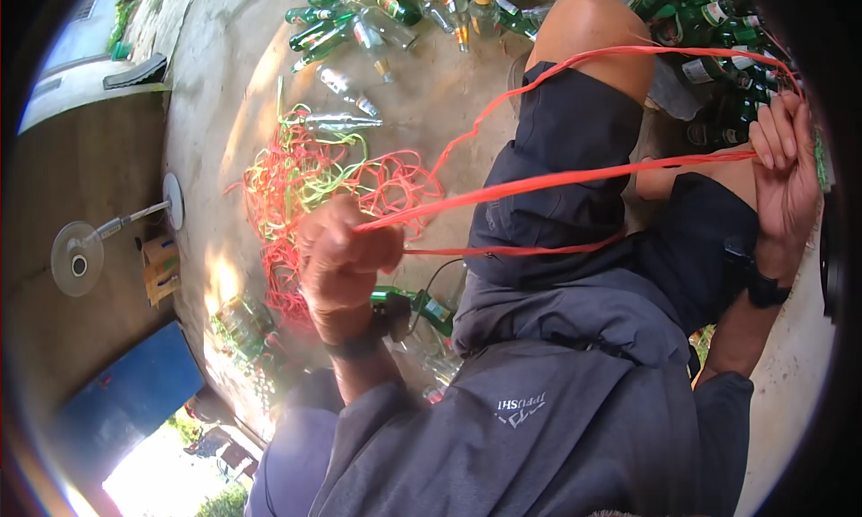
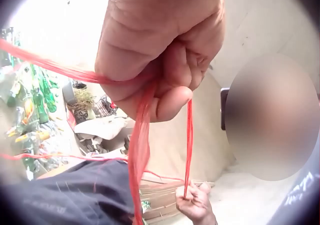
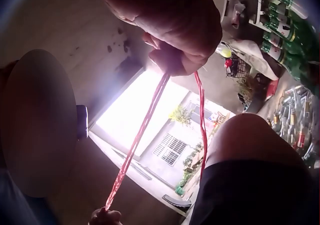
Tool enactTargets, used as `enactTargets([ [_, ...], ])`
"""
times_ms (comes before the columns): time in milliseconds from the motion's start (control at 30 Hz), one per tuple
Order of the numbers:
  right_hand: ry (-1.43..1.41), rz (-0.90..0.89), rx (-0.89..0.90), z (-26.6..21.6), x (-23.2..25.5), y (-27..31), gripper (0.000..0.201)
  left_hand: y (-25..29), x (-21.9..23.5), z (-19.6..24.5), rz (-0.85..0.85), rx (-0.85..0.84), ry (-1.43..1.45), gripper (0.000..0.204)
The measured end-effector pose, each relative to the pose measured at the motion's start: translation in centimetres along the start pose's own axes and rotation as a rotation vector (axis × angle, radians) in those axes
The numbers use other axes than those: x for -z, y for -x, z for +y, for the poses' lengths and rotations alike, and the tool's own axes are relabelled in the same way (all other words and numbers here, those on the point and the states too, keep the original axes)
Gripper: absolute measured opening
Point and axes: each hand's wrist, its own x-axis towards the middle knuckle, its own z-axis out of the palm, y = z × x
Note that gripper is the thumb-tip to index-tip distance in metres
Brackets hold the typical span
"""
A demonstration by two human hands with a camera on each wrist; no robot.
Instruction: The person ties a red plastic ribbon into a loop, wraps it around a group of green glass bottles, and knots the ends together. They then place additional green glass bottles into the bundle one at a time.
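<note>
Red plastic string (image 1: 539,185) stretches between my two hands across the lap. My left hand (image 1: 346,252) grips one end of the stretch in a curled fist, in front of the trousers' left side. In the left wrist view, strands of the string (image 2: 141,157) come out between the curled fingers. My right hand (image 1: 783,149), far to the right, holds the other end with bent fingers; in the right wrist view two lengths of string (image 3: 135,150) hang from it. Another length loops over the bare knee (image 1: 593,32) towards a tangle of red and green string (image 1: 296,185) on the ground.
Many glass bottles (image 1: 373,37) lie on the ground ahead, with green bottles (image 1: 709,32) grouped at the upper right. More bottles (image 1: 431,311) lie beside the left forearm. A standing fan (image 1: 81,257) and a cardboard box (image 1: 162,270) are at the left.
</note>
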Motion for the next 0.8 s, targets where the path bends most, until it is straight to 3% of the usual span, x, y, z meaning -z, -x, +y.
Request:
enactTargets([
  [300, 0.199, 0.162, 0.059, -0.2, 3.8, 0.3, 0.030, -0.6, 3.7, 1.7, -0.040, -0.109, -0.009, 0.037],
  [467, 0.322, 0.360, 0.086, -0.9, 6.2, 0.4, 0.031, -0.2, 7.2, 2.1, 0.053, -0.127, 0.213, 0.039],
  [633, 0.411, 0.362, 0.105, -2.9, 8.6, 0.7, 0.031, -0.6, 9.0, 3.3, 0.111, -0.116, 0.225, 0.041],
  [800, 0.458, 0.491, 0.149, -4.2, 10.7, 1.2, 0.034, -1.2, 10.3, 4.1, 0.172, -0.148, 0.282, 0.043],
])
